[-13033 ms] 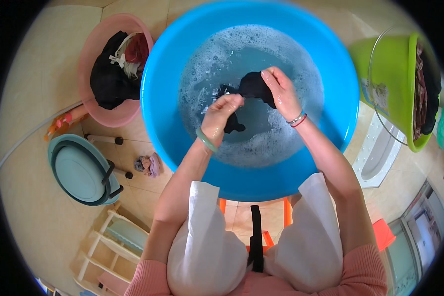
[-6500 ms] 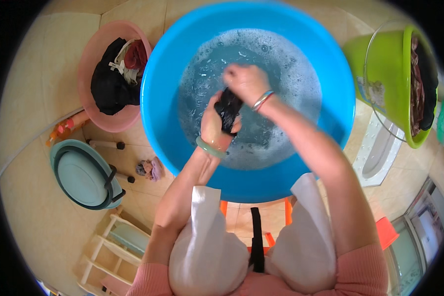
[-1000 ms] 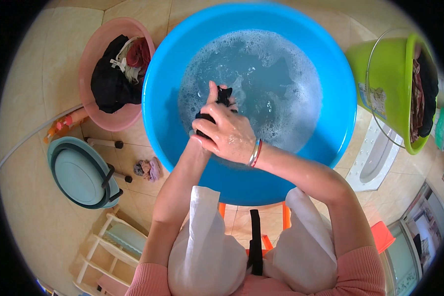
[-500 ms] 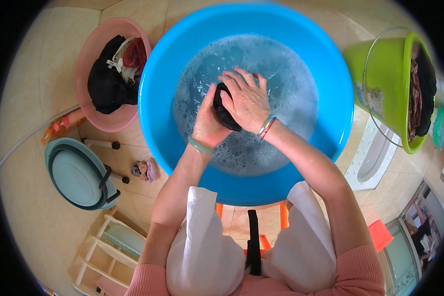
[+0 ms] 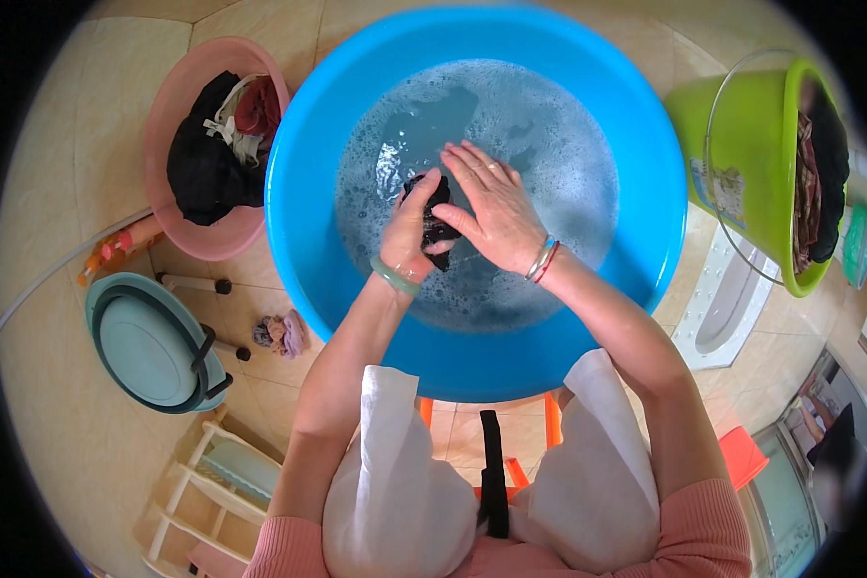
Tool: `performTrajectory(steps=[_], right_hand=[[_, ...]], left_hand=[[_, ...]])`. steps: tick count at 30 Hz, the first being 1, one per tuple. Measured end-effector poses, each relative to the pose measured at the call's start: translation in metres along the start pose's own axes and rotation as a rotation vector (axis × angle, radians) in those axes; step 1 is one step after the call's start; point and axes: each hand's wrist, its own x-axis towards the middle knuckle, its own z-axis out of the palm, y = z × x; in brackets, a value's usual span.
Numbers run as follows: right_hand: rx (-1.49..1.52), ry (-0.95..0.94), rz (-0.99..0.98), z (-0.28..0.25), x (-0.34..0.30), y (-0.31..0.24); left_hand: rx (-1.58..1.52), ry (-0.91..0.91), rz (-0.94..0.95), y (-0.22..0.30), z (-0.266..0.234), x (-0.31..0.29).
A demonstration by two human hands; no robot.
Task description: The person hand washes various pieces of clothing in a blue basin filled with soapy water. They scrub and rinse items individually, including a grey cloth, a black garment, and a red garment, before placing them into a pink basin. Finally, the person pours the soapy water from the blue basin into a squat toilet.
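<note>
Wet black cloth [image 5: 439, 227] is bunched in my left hand [image 5: 410, 231], whose thumb and fingers close around it above the soapy water. My right hand [image 5: 497, 207] lies just to the right of it, fingers stretched out and thumb apart. That thumb reaches the cloth's edge; whether it touches cannot be told. Both hands are over the middle of a big blue basin [image 5: 636, 125] with foamy water [image 5: 559, 144] in it. The cloth's underside is hidden by my left hand.
A pink tub [image 5: 164, 144] of clothes stands at the left, a green bucket [image 5: 747, 135] with more clothes at the right. Stacked teal basins [image 5: 144, 352], small scrunchies [image 5: 281, 333] and a wooden rack [image 5: 197, 486] lie lower left. A white squat toilet [image 5: 727, 299] sits beside the bucket.
My right hand has come off the cloth and shifted slightly right, its palm no longer pressing on it. The cloth stays in my left hand, now lower and more loosely bunched.
</note>
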Motion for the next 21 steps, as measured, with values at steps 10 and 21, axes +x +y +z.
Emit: performTrajectory(steps=[10, 21], right_hand=[[-0.027, 0.056, 0.035, -0.001, 0.004, 0.009], [-0.490, 0.542, 0.000, -0.069, 0.033, 0.048]], left_hand=[[-0.042, 0.153, 0.023, 0.004, 0.016, -0.010], [-0.641, -0.316, 0.311, 0.085, 0.002, -0.062]])
